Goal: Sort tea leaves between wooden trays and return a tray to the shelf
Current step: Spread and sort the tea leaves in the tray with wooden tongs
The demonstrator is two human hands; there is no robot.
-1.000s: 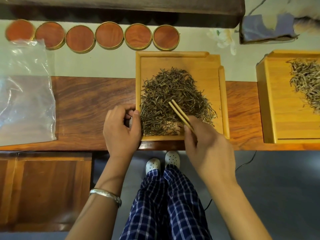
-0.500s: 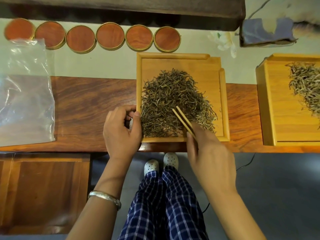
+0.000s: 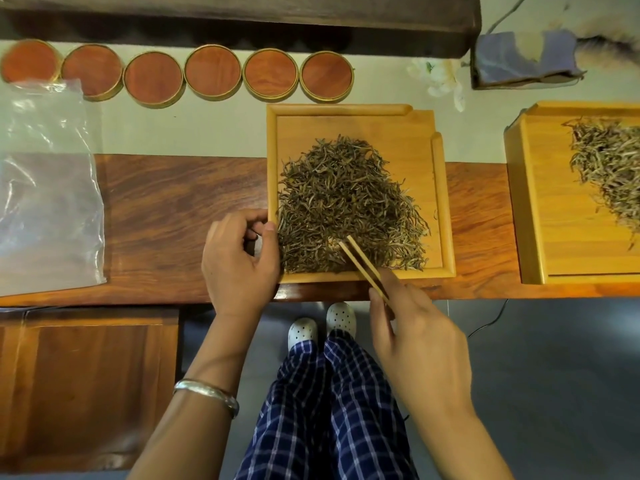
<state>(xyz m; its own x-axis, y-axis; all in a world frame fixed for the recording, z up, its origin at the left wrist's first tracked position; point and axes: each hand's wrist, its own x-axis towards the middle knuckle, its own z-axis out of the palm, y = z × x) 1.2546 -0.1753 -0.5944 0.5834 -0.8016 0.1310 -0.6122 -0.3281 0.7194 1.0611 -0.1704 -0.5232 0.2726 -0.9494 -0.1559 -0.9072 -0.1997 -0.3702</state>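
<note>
A long dark reddish-brown wooden table (image 3: 180, 216) carries a square pale wooden tray (image 3: 440, 202) at its middle, heaped with dark, wiry tea leaves (image 3: 343, 209). At the right edge, a second pale wooden tray (image 3: 540, 209) holds lighter leaves (image 3: 609, 168). The left hand (image 3: 239, 265), fingers curled, rests against the middle tray's left rim; whether it holds anything is unclear. The right hand (image 3: 415, 330) pinches slim bamboo tweezers (image 3: 360, 261), tips in the heap.

Right hand (image 3: 415, 327) holds wooden tweezers (image 3: 363, 265) in tea leaves (image 3: 343, 202) on tray (image 3: 415, 133).
</note>
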